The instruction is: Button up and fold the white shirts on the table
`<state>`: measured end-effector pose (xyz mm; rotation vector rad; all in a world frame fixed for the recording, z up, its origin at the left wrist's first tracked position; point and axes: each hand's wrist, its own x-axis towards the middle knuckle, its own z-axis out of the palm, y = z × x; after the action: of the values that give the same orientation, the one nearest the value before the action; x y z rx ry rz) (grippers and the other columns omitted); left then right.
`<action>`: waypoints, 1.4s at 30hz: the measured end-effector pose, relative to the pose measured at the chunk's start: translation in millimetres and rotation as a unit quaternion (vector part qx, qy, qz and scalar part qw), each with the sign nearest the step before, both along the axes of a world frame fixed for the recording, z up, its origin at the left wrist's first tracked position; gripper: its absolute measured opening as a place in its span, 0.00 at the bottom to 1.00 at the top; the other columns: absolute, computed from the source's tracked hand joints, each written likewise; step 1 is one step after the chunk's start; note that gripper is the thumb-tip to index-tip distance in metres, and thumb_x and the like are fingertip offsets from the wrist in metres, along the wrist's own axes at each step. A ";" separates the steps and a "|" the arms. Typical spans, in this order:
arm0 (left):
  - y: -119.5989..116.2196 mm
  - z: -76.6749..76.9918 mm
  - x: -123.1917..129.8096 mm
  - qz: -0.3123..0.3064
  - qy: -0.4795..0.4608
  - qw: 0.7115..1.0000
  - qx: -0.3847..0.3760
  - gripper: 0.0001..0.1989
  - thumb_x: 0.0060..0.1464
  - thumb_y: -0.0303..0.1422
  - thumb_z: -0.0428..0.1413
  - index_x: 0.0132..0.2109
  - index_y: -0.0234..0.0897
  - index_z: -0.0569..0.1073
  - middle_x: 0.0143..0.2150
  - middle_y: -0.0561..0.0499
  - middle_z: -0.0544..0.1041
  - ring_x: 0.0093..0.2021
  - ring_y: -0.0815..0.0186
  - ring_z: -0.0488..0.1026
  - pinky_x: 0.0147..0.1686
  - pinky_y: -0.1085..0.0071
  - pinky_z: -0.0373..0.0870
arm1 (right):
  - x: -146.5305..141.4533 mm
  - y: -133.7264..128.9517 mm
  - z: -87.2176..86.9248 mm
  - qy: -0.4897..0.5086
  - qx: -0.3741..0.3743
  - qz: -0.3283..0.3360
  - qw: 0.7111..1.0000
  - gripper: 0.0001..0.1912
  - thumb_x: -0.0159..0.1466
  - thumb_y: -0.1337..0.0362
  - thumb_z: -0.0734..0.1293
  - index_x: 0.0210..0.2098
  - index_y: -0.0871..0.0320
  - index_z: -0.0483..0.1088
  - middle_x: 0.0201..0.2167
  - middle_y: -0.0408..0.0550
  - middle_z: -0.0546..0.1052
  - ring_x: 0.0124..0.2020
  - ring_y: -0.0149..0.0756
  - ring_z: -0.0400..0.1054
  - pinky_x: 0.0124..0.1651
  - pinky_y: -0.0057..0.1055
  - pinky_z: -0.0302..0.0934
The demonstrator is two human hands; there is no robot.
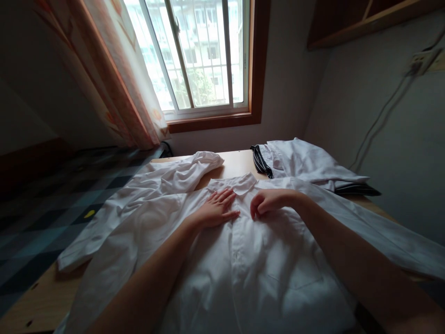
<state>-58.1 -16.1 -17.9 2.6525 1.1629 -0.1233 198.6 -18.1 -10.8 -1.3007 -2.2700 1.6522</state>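
Observation:
A white button-up shirt (239,264) lies spread out front side up, its collar (245,184) at the far end and the button strip running towards me. My left hand (218,208) rests flat on the upper chest just below the collar, fingers outstretched and holding nothing. Just right of the button strip, my right hand (267,202) is closed, its curled fingertips down on the shirt cloth. How much fabric they pinch is hidden. One sleeve (382,232) stretches out to the right; folds of white cloth (156,185) lie on the left side.
Beneath the shirt is a light wooden board (236,160). A pile of white clothing (306,160) with black striped cloth (260,161) lies at the back right. Dark checked bedding (69,204) is on the left. Beyond are a window (201,60), a curtain (114,79) and a wall cable (378,116).

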 end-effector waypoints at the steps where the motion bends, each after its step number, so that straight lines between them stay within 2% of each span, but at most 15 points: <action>1: 0.5 -0.8 -0.4 -0.002 -0.007 1.000 0.001 0.42 0.62 0.61 0.40 0.74 0.41 0.50 0.77 0.45 0.41 0.76 0.58 0.36 0.72 0.58 0.34 | -1.3 -1.9 1.9 -0.006 -0.015 -0.006 1.000 0.16 0.48 0.70 0.64 0.33 0.60 0.81 0.28 0.46 0.79 0.27 0.30 0.69 0.30 0.23 0.61; 8: -1.6 1.8 -0.5 -0.002 -0.042 0.999 -0.001 0.45 0.56 0.62 0.50 0.72 0.41 0.55 0.76 0.42 0.46 0.75 0.52 0.41 0.71 0.54 0.40 | -7.7 -26.3 22.6 -0.127 0.058 0.002 0.990 0.10 0.50 0.70 0.65 0.24 0.58 0.80 0.19 0.44 0.76 0.20 0.30 0.64 0.25 0.27 0.54; 12: -4.0 7.2 0.1 0.001 -0.033 0.999 -0.009 0.50 0.52 0.64 0.54 0.72 0.40 0.55 0.76 0.41 0.45 0.75 0.51 0.40 0.71 0.54 0.40 | 4.4 -41.5 26.7 -0.120 0.150 0.016 0.981 0.08 0.51 0.70 0.68 0.25 0.56 0.80 0.22 0.45 0.77 0.21 0.31 0.65 0.27 0.28 0.55; 15: -3.8 8.3 -0.3 0.000 -0.045 0.999 -0.005 0.51 0.49 0.63 0.57 0.72 0.40 0.57 0.75 0.41 0.48 0.75 0.51 0.43 0.71 0.56 0.42 | 0.9 -50.6 18.7 -0.128 0.299 -0.014 0.946 0.10 0.57 0.69 0.66 0.32 0.56 0.81 0.33 0.50 0.81 0.32 0.38 0.72 0.37 0.30 0.62; 17: -3.3 8.0 -0.7 -0.004 -0.048 0.999 -0.005 0.51 0.49 0.63 0.57 0.71 0.40 0.57 0.75 0.41 0.49 0.75 0.51 0.44 0.71 0.56 0.42 | -11.0 -55.6 5.8 -0.159 0.397 -0.070 0.901 0.14 0.63 0.65 0.65 0.44 0.58 0.80 0.47 0.57 0.80 0.47 0.47 0.72 0.52 0.37 0.62; 18: -3.1 7.7 -1.0 -0.007 -0.046 0.999 -0.005 0.51 0.49 0.64 0.56 0.72 0.39 0.56 0.75 0.40 0.48 0.75 0.51 0.43 0.71 0.56 0.41 | -18.2 -57.6 -2.5 -0.179 0.420 -0.103 0.883 0.19 0.66 0.61 0.64 0.52 0.60 0.77 0.54 0.61 0.76 0.56 0.51 0.68 0.59 0.42 0.59; 20: -2.9 6.9 -1.6 -0.011 -0.044 0.999 -0.003 0.51 0.50 0.64 0.55 0.72 0.39 0.56 0.76 0.40 0.47 0.75 0.51 0.42 0.71 0.55 0.41 | -30.4 -59.6 -20.0 -0.228 0.412 -0.158 0.868 0.31 0.69 0.52 0.62 0.64 0.66 0.65 0.67 0.68 0.63 0.68 0.57 0.54 0.68 0.50 0.48; 23: -3.1 5.9 -2.7 -0.011 -0.047 0.999 0.004 0.50 0.50 0.63 0.56 0.72 0.40 0.56 0.76 0.40 0.47 0.75 0.49 0.42 0.70 0.53 0.42 | -33.1 -56.4 -39.4 -0.262 0.394 -0.190 0.860 0.36 0.72 0.47 0.55 0.71 0.63 0.55 0.73 0.62 0.52 0.74 0.53 0.42 0.71 0.55 0.35; 26: -3.3 5.9 -3.5 -0.012 -0.051 0.999 0.002 0.50 0.50 0.63 0.56 0.72 0.42 0.56 0.76 0.40 0.47 0.75 0.49 0.43 0.70 0.52 0.42 | -16.9 -47.5 -45.9 -0.274 0.394 -0.199 0.854 0.34 0.72 0.46 0.52 0.71 0.55 0.55 0.74 0.54 0.51 0.74 0.48 0.41 0.72 0.54 0.33; 29: -3.5 6.8 -3.7 -0.017 -0.059 0.998 0.000 0.50 0.50 0.64 0.56 0.72 0.43 0.57 0.75 0.41 0.48 0.75 0.48 0.44 0.70 0.51 0.43 | 2.5 -39.5 -48.4 -0.286 0.402 -0.200 0.847 0.34 0.72 0.46 0.52 0.71 0.58 0.55 0.73 0.55 0.53 0.74 0.45 0.44 0.73 0.46 0.37; 32: -3.7 6.9 -3.6 -0.012 -0.054 0.998 -0.006 0.50 0.50 0.63 0.56 0.72 0.41 0.56 0.76 0.40 0.47 0.75 0.48 0.42 0.70 0.51 0.42 | 13.8 -35.7 -50.2 -0.285 0.419 -0.210 0.836 0.34 0.72 0.47 0.54 0.70 0.59 0.57 0.72 0.57 0.55 0.73 0.45 0.46 0.73 0.45 0.39; 34: -3.6 5.9 -3.7 -0.013 -0.058 0.998 -0.005 0.50 0.50 0.63 0.57 0.72 0.41 0.56 0.76 0.40 0.47 0.75 0.48 0.42 0.70 0.51 0.42 | 16.2 -33.4 -46.2 -0.282 0.424 -0.219 0.832 0.32 0.72 0.50 0.55 0.69 0.59 0.59 0.71 0.57 0.57 0.72 0.47 0.49 0.72 0.47 0.40; 37: -3.1 4.0 -4.2 -0.021 -0.071 0.997 0.003 0.50 0.50 0.63 0.57 0.72 0.43 0.56 0.75 0.41 0.49 0.75 0.49 0.43 0.70 0.51 0.42 | 10.9 -26.5 -26.8 -0.285 0.412 -0.224 0.836 0.25 0.70 0.54 0.60 0.62 0.59 0.69 0.66 0.59 0.66 0.67 0.51 0.59 0.67 0.47 0.52; 39: -3.5 3.6 -4.5 -0.017 -0.071 0.997 0.005 0.50 0.49 0.63 0.57 0.72 0.43 0.57 0.75 0.41 0.49 0.75 0.48 0.43 0.70 0.51 0.42 | -0.9 -19.5 -9.7 -0.278 0.405 -0.235 0.839 0.21 0.67 0.58 0.63 0.56 0.58 0.73 0.59 0.59 0.73 0.60 0.51 0.67 0.60 0.43 0.59; 42: -5.1 3.9 -4.4 -0.006 -0.066 0.998 0.008 0.50 0.50 0.63 0.57 0.72 0.42 0.57 0.76 0.40 0.48 0.75 0.48 0.44 0.70 0.50 0.43 | -30.0 -8.8 6.8 -0.203 0.424 -0.242 0.849 0.20 0.68 0.61 0.62 0.57 0.58 0.73 0.53 0.56 0.78 0.52 0.45 0.72 0.53 0.35 0.63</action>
<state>-62.5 -21.2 -14.0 2.6366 1.1109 0.0594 168.6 -26.9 -4.0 -1.7885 -2.1264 0.1460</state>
